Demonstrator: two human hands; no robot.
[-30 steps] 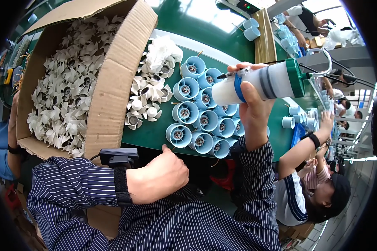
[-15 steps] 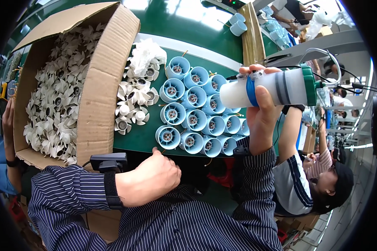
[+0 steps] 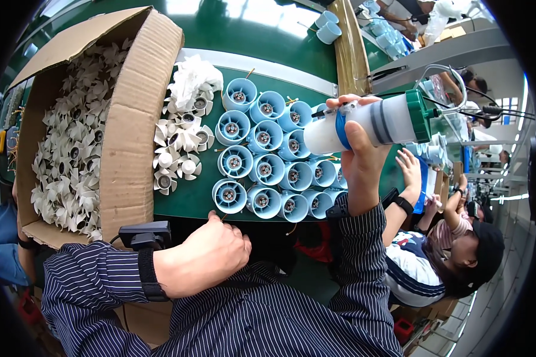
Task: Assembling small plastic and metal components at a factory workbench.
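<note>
Head view showed the right hand (image 3: 363,157), grip clamped on a white dispenser bottle (image 3: 372,124) above blue fan housings (image 3: 262,169); left hand (image 3: 205,259) rested fisted at the desk (image 3: 232,30) edge.

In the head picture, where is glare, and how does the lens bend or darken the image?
Head view: bright glare lies on the green table at the top; the cardboard box edges and the table's near edge curve toward the rim, fisheye distortion; the corners are black; the right hand with the white bottle and the blue housings look sharp.
</note>
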